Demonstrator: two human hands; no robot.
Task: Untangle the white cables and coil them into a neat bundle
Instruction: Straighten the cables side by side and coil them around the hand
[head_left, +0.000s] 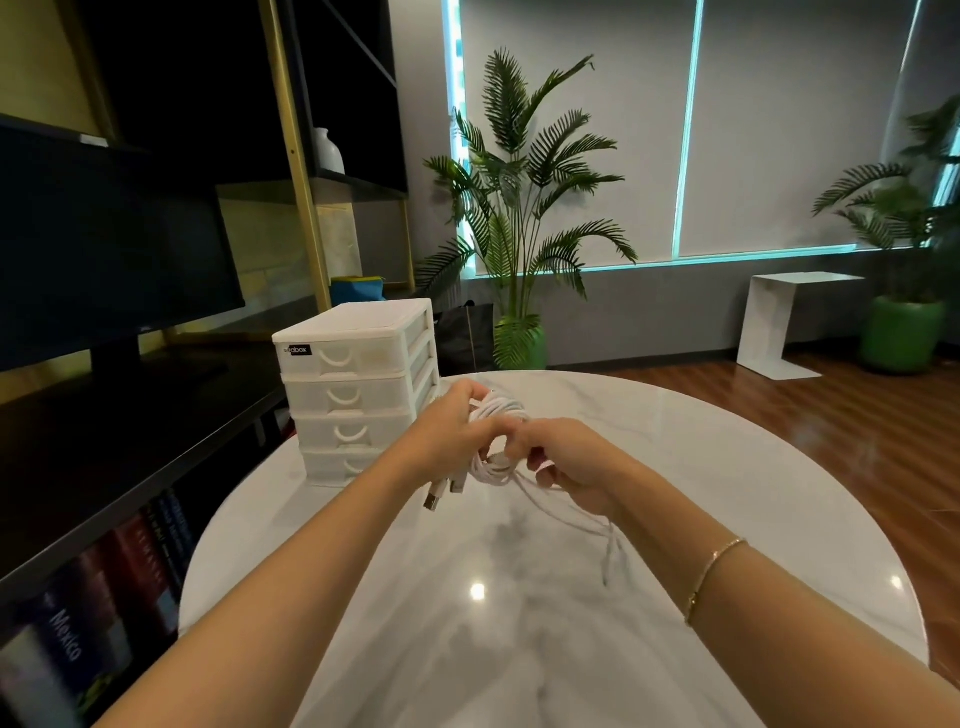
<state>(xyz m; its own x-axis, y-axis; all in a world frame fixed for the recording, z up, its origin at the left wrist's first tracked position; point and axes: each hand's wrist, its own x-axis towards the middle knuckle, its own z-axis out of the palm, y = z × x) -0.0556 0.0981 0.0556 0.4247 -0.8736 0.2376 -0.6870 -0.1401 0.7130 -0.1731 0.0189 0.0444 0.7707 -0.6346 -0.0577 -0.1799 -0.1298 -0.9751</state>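
Observation:
A coil of white cables (500, 415) hangs in the air above the round white marble table (675, 467). My left hand (457, 426) grips the coil from the left, fingers curled round its loops. My right hand (576, 462) pinches the strands at the coil's lower right. Two USB plugs (441, 493) dangle below my left hand. Loose cable tails (587, 525) trail down past my right wrist toward the tabletop.
A white plastic drawer unit (358, 384) with several drawers stands on the table's far left, close to my left hand. A dark shelf with books (104, 571) runs along the left. Potted palms (519, 208) and a white side table (784, 322) stand beyond.

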